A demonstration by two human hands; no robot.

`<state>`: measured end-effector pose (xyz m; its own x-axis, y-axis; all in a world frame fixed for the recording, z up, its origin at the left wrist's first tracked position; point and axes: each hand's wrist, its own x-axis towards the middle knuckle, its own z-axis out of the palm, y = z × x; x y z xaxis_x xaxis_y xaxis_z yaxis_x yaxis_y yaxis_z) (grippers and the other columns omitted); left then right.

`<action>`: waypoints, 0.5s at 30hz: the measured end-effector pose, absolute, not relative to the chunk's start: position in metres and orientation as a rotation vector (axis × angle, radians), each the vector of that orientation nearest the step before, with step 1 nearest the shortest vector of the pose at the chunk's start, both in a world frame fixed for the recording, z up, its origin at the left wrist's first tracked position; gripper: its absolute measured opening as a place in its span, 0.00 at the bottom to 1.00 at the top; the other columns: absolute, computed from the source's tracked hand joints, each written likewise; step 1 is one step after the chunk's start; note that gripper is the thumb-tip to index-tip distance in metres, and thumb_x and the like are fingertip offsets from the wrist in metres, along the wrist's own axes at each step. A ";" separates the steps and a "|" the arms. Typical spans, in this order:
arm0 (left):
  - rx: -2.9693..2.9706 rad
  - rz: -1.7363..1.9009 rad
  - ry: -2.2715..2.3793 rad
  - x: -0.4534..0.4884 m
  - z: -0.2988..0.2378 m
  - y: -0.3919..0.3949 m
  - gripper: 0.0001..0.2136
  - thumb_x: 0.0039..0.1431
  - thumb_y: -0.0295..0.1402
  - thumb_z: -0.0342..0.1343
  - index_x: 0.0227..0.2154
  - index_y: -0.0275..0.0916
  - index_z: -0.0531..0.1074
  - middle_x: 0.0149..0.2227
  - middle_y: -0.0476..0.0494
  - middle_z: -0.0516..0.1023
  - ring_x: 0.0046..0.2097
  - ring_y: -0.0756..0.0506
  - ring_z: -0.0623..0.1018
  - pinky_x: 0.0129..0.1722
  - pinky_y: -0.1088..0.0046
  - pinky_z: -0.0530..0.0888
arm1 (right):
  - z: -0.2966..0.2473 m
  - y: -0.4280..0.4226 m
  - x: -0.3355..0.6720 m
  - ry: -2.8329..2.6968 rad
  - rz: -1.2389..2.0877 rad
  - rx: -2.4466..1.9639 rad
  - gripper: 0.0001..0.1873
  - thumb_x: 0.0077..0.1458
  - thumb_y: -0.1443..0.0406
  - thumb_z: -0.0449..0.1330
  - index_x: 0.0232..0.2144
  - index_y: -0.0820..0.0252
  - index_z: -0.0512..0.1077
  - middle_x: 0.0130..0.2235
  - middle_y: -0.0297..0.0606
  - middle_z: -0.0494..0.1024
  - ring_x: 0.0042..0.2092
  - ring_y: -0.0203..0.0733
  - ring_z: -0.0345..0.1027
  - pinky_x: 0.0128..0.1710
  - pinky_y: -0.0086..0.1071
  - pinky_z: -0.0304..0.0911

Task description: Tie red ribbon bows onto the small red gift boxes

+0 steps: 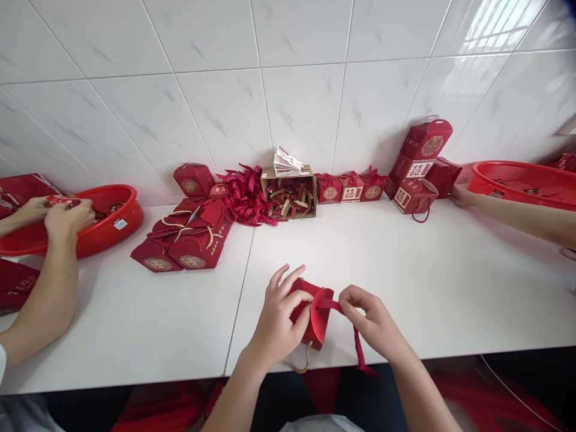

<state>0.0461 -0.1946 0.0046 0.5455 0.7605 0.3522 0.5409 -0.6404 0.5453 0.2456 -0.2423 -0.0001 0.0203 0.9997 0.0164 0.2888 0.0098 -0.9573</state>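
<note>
A small red gift box [321,321] with a rounded top flap stands near the table's front edge. My left hand [284,318] pinches the flap of this box between thumb and forefinger, its other fingers raised. A gold rope handle [302,363] hangs from the box's near side. Through the flap runs a dark red ribbon [332,304], pinched by the thumb and forefinger of my right hand [369,315]. The ribbon's loose end [360,351] dangles over the table edge.
Finished-looking red boxes [193,255] cluster at left beside a heap of red ribbons [249,195]. An open carton [292,201] holds small strips. More boxes [414,195] line the tiled wall. Other people's hands [67,213] work at the red basins [121,219] on both sides.
</note>
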 end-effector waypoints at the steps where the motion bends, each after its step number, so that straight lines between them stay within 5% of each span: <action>1: 2.419 0.816 1.063 0.046 0.004 -0.194 0.07 0.62 0.25 0.48 0.35 0.41 0.71 0.64 0.45 0.60 0.66 0.35 0.52 0.59 0.47 0.64 | -0.001 -0.242 0.246 -1.440 0.989 -1.452 0.14 0.59 0.59 0.51 0.24 0.57 0.63 0.28 0.33 0.67 0.32 0.39 0.60 0.36 0.34 0.60; 6: 2.418 0.929 1.050 0.047 0.004 -0.189 0.08 0.64 0.24 0.45 0.36 0.41 0.67 0.60 0.41 0.64 0.65 0.39 0.58 0.57 0.55 0.68 | -0.009 -0.237 0.250 -1.505 0.813 -1.485 0.10 0.60 0.57 0.54 0.37 0.54 0.70 0.42 0.40 0.73 0.45 0.45 0.68 0.47 0.42 0.64; 9: 2.431 1.096 1.016 0.050 0.011 -0.186 0.07 0.64 0.24 0.47 0.38 0.41 0.68 0.56 0.40 0.66 0.60 0.42 0.65 0.55 0.59 0.70 | -0.005 -0.230 0.244 -1.541 0.748 -1.398 0.15 0.61 0.55 0.54 0.49 0.51 0.69 0.54 0.42 0.68 0.57 0.48 0.61 0.56 0.45 0.59; 15: 2.385 1.355 0.996 0.050 0.034 -0.193 0.08 0.61 0.24 0.51 0.40 0.42 0.69 0.53 0.41 0.69 0.58 0.42 0.68 0.56 0.60 0.68 | 0.025 -0.229 0.216 -1.627 0.775 -1.170 0.10 0.63 0.60 0.52 0.36 0.53 0.72 0.51 0.43 0.71 0.53 0.47 0.66 0.53 0.45 0.62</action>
